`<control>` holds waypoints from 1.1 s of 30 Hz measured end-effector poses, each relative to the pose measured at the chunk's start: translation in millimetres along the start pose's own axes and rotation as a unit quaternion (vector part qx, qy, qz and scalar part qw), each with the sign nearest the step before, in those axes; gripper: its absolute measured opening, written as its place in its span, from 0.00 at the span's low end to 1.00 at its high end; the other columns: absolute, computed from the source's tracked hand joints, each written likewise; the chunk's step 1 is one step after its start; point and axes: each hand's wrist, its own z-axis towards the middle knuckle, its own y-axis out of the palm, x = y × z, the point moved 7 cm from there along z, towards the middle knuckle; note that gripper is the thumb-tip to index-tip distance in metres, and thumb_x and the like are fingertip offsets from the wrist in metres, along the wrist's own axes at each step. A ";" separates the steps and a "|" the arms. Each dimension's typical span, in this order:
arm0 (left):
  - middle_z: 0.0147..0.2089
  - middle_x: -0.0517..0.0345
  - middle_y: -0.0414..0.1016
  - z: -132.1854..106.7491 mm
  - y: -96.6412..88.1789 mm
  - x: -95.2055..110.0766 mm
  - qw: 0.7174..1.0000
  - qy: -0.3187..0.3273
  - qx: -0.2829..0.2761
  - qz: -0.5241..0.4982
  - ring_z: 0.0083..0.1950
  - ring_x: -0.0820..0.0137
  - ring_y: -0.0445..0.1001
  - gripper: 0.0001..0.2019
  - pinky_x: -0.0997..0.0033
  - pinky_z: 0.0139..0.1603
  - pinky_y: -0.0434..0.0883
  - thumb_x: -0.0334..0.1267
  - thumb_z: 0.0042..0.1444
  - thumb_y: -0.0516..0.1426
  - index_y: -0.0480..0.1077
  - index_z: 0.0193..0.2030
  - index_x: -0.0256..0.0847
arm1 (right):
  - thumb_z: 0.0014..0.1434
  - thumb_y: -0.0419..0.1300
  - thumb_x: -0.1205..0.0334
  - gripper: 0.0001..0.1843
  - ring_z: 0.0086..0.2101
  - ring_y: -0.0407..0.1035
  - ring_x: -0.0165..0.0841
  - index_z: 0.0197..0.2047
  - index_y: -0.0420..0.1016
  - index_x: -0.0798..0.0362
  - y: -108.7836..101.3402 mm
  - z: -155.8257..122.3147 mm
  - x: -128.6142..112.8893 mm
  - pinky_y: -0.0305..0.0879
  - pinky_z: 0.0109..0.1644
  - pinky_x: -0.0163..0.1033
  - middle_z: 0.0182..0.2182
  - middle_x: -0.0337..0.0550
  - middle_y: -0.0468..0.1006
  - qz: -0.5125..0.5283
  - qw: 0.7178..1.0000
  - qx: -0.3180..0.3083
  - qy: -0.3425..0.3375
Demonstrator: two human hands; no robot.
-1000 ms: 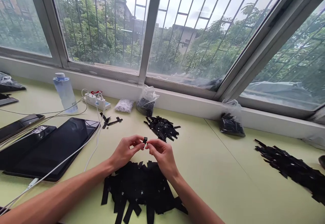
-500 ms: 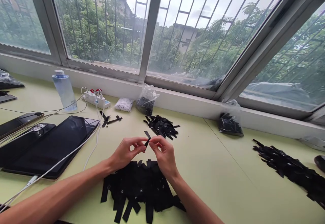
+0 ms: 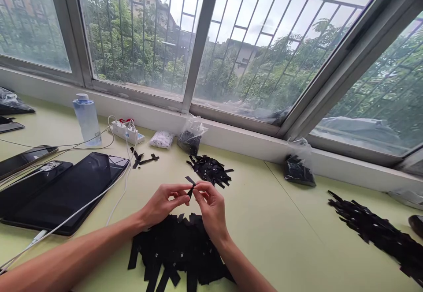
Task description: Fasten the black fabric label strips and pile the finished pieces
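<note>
Between the fingertips of both hands is a short black fabric strip (image 3: pixel 190 180), one end sticking up and another hanging below. My left hand (image 3: pixel 168 201) pinches it from the left, thumb and forefinger closed. From the right, my right hand (image 3: pixel 209 204) pinches the same strip, its fingertips almost touching the left ones. Beneath my wrists lies a large heap of black fabric strips (image 3: pixel 178 252), some marked with a small white M. Just beyond my hands rests a smaller pile of black strips (image 3: pixel 211 169).
A tablet (image 3: pixel 76 195), a phone (image 3: pixel 26 162) and white cables lie left. Along the window wall stand a water bottle (image 3: pixel 86 120), a power strip (image 3: pixel 127 132), a white packet (image 3: pixel 161 139) and plastic bags (image 3: pixel 190 140) of black pieces. Another strip pile (image 3: pixel 373 230) lies right.
The upper end of the strip leans further left than before. Both hands keep their pinch on it. The whole view has shifted slightly.
</note>
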 end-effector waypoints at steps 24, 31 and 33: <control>0.35 0.54 0.81 0.5 1.6 -0.9 1.000 0.001 0.006 -0.022 0.39 0.67 0.79 0.21 0.66 0.45 0.72 0.41 0.62 0.62 0.74 0.60 0.38 | 0.59 0.68 0.55 0.09 0.29 0.70 0.32 0.37 0.79 0.52 2.0 3.2 3.3 0.67 0.36 0.39 0.28 0.40 0.77 0.091 0.994 0.011 0.063; 0.35 0.54 0.81 0.7 3.1 -3.6 1.000 -0.003 -0.002 -0.029 0.38 0.66 0.79 0.21 0.65 0.44 0.73 0.42 0.61 0.63 0.73 0.60 0.38 | 0.56 0.70 0.53 0.14 0.26 0.67 0.30 0.38 0.75 0.52 2.7 4.3 11.4 0.64 0.33 0.38 0.25 0.37 0.74 0.122 0.988 0.013 0.092; 0.35 0.54 0.81 1.1 3.1 -4.8 1.000 -0.006 -0.004 -0.029 0.38 0.66 0.79 0.22 0.65 0.44 0.73 0.42 0.60 0.63 0.73 0.60 0.39 | 0.56 0.71 0.52 0.16 0.26 0.67 0.31 0.41 0.76 0.53 4.4 4.7 14.1 0.64 0.33 0.38 0.25 0.37 0.74 0.132 0.986 0.004 0.105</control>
